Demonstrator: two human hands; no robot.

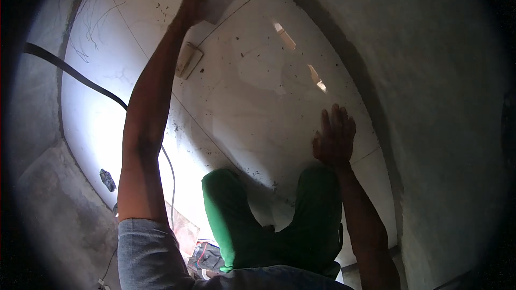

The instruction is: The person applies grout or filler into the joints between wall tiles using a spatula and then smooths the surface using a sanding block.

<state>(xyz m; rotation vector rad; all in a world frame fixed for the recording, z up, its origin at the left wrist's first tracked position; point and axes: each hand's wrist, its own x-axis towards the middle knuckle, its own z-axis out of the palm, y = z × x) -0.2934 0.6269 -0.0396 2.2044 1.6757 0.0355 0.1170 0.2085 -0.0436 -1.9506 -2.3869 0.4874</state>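
Note:
My left hand [201, 2], at the top of the view, is closed on a flat, pale grey piece [223, 2], perhaps a pad or scraper, over the white tiled floor [252, 107] with its thin dark joint lines. Just below that hand, beside my forearm, lies a small beige rectangular block [189, 60] on a tile. My right hand [336, 131] rests with fingers spread and flat on the tiles, beside my right knee and holding nothing. Dark specks are scattered over the floor between my hands.
Grey plastered walls [441, 102] curve along both sides. A thick black cable [80, 72] crosses at the left, with thin wires [94, 21] above it. A dark crumpled scrap [107, 179] lies near the left edge. Behind my green-trousered knees [226, 193] is a dark bag [201, 258].

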